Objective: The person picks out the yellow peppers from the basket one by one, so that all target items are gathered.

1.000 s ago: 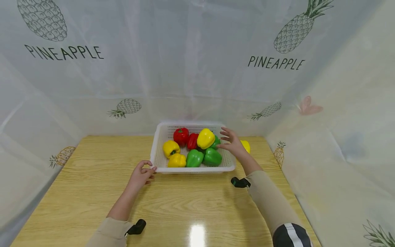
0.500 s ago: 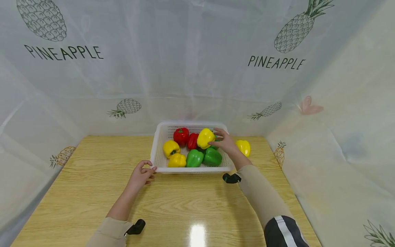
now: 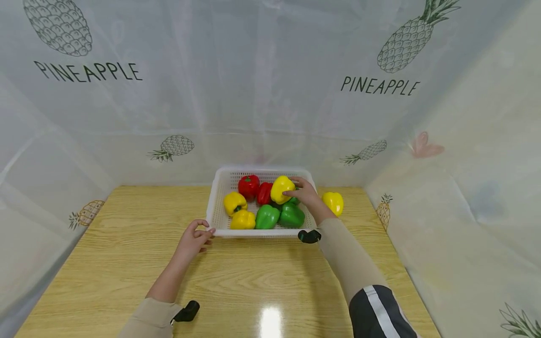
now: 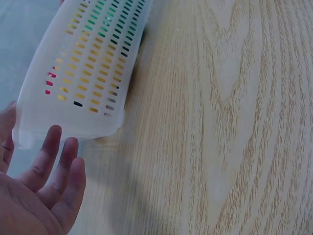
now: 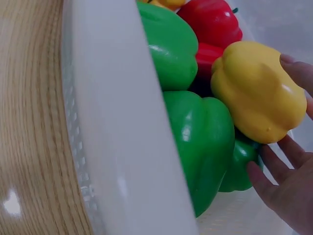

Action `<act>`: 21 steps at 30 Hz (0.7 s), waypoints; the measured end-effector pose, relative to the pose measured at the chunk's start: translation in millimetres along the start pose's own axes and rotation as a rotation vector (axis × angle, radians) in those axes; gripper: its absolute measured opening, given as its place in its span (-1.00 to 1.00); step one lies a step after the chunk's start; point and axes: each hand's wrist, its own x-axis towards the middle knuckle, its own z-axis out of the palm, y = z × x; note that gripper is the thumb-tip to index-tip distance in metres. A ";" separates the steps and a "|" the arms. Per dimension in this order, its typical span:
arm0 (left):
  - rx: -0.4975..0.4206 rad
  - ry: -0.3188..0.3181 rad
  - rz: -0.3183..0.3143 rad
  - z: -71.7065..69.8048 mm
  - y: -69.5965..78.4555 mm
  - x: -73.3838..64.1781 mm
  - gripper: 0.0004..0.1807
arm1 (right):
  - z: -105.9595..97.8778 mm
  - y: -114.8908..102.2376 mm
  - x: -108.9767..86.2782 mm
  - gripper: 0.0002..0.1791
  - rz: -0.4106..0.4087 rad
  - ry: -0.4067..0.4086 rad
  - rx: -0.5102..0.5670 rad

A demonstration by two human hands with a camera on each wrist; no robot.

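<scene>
Right hand point(image 3: 305, 191) around the upper yellow pepper point(image 3: 281, 190)

Whether thumb and fingers grip it, I cannot tell. It lies over a green pepper point(image 5: 239, 169), toward the far right corner of the white basket point(image 3: 262, 233). The left hand point(image 3: 194, 238) pinches its near left corner. The basket stands by the tabletop's far edge.

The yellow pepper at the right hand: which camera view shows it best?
The right wrist view: the yellow pepper looks large there, little covered by the right hand. The head view shows it small; in the left wrist view I cannot identify it.
</scene>
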 end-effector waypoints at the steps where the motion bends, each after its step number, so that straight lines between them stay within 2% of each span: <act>1: -0.001 0.001 0.000 0.0 0.3 0.0 -0.66 | 0.2 0.2 1.1 -0.29 0.003 0.000 -0.001; 21: -0.003 0.003 -0.003 0.6 -0.3 0.9 -0.68 | 1.6 3.3 9.1 -0.27 0.045 -0.028 0.065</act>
